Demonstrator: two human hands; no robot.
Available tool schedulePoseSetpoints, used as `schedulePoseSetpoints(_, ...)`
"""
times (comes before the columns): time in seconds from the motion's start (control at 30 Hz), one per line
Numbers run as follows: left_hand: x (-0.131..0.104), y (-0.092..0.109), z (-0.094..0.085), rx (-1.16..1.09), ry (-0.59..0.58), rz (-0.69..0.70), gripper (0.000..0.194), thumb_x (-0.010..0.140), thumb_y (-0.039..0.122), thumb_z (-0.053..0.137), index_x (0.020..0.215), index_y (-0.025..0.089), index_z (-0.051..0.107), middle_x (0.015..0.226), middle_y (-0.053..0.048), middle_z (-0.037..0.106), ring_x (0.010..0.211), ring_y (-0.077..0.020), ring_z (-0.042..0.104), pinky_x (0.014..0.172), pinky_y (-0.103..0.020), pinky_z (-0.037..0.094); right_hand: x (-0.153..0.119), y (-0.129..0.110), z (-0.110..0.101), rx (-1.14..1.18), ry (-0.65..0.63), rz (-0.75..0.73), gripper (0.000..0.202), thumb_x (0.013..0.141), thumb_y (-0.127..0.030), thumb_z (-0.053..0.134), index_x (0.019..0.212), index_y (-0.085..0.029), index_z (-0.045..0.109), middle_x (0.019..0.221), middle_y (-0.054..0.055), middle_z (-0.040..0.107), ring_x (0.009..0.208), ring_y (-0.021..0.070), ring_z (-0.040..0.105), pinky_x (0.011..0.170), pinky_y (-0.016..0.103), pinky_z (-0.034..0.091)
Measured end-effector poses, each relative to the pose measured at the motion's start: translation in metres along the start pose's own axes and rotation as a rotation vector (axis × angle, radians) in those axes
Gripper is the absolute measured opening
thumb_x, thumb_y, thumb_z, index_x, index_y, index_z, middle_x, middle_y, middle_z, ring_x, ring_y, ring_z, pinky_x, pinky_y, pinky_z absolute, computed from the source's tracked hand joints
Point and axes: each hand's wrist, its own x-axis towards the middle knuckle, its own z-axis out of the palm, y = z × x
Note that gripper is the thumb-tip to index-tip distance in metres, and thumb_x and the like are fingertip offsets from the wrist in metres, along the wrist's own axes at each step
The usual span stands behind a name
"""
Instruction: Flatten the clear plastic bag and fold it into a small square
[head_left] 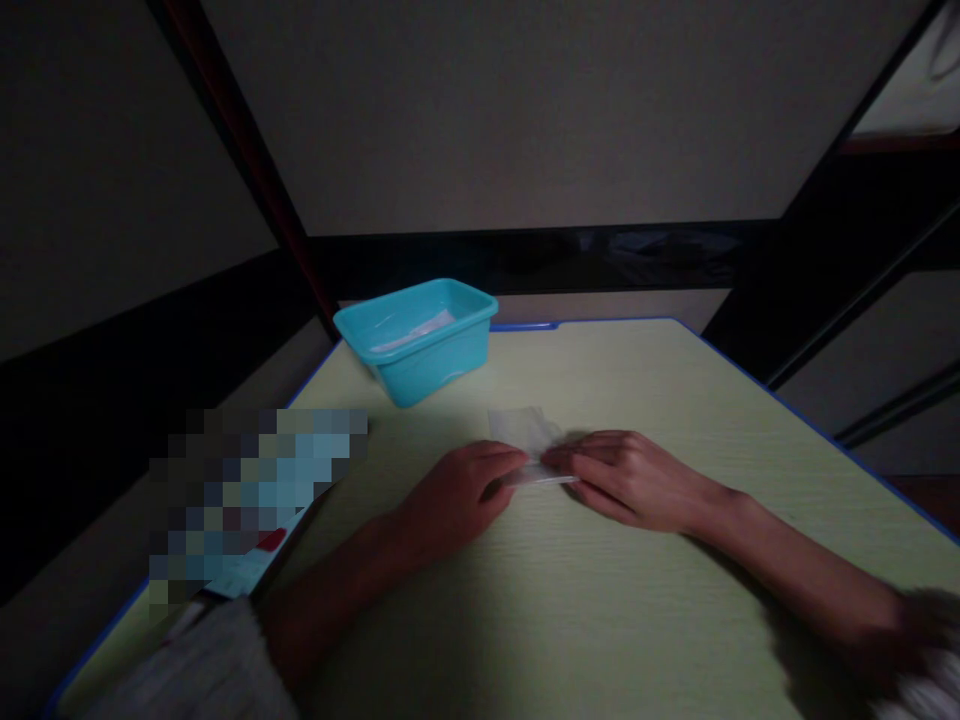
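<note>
A small clear plastic bag [523,428] lies on the table in front of me, its near edge pinched between my hands. My left hand [465,492] grips the bag's left side, thumb below and fingers above. On the other side, my right hand [626,478] has its bent fingers pressed on the bag's right part, covering that corner. The bag is thin and see-through, and I cannot make out anything inside it.
A turquoise plastic basket [442,368] with something pale in it stands at the table's back left. Along the left edge lies a partly pixelated, light-blue flat item [244,572]. The pale wood-grain table [600,620] has a blue rim, with dark-banded panels behind.
</note>
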Motion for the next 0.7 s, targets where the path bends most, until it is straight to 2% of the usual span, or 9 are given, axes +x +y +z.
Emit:
schedulePoseSetpoints(0.1,0.004,0.0,-0.002,-0.098,0.057,-0.071,0.022,0.075,0.012,0.046,0.086,0.012,0.066,0.089,-0.006,0.068,0.081,-0.0161,0.062,0.077,-0.026,0.047,0.0,0.001,-0.001,0.06,0.004,0.053,0.027,0.091,-0.023,0.031,0.083,-0.013,0.055,0.071,0.007,0.059,0.066,0.0153,0.055,0.063,0.028,0.044)
schedulePoseSetpoints(0.17,0.006,0.001,-0.004,-0.132,0.074,-0.165,0.018,0.075,0.014,0.049,0.077,0.012,0.066,0.079,-0.005,0.068,0.072,-0.0152,0.061,0.069,-0.024,0.046,0.0,0.002,0.0,0.135,0.035,0.116,0.027,0.091,-0.025,0.032,0.076,-0.016,0.052,0.063,0.003,0.054,0.058,0.013,0.05,0.056,0.025,0.04)
schedulePoseSetpoints(0.27,0.008,0.002,-0.007,-0.166,0.101,-0.344,0.016,0.074,0.017,0.052,0.064,0.012,0.063,0.063,-0.001,0.062,0.059,-0.0128,0.056,0.054,-0.02,0.04,0.0,0.002,0.002,0.324,0.102,0.273,0.022,0.089,-0.028,0.037,0.072,-0.017,0.048,0.056,-0.002,0.047,0.047,0.0094,0.042,0.046,0.022,0.032)
schedulePoseSetpoints(0.37,0.012,0.002,-0.007,-0.256,0.131,-0.468,0.018,0.071,0.018,0.053,0.056,0.012,0.059,0.051,0.004,0.054,0.05,-0.0099,0.05,0.047,-0.018,0.033,0.005,0.001,0.004,0.544,0.161,0.455,0.019,0.086,-0.03,0.04,0.072,-0.018,0.046,0.055,-0.004,0.046,0.047,0.0089,0.04,0.044,0.021,0.031)
schedulePoseSetpoints(0.53,0.019,0.0,-0.008,-0.34,0.146,-0.59,0.018,0.068,0.015,0.053,0.051,0.013,0.057,0.045,0.006,0.051,0.045,-0.0084,0.047,0.044,-0.016,0.031,0.019,0.003,0.009,0.782,0.233,0.658,0.017,0.08,-0.031,0.044,0.069,-0.018,0.045,0.055,-0.003,0.044,0.048,0.0091,0.038,0.042,0.021,0.028)
schedulePoseSetpoints(0.7,0.025,-0.001,-0.009,-0.37,0.147,-0.676,0.016,0.067,0.01,0.054,0.053,0.012,0.059,0.048,0.004,0.057,0.043,-0.0075,0.049,0.042,-0.015,0.035,0.028,0.008,0.015,0.709,0.239,0.756,0.01,0.074,-0.022,0.046,0.065,-0.017,0.047,0.051,-0.002,0.046,0.045,0.0092,0.038,0.042,0.022,0.027)
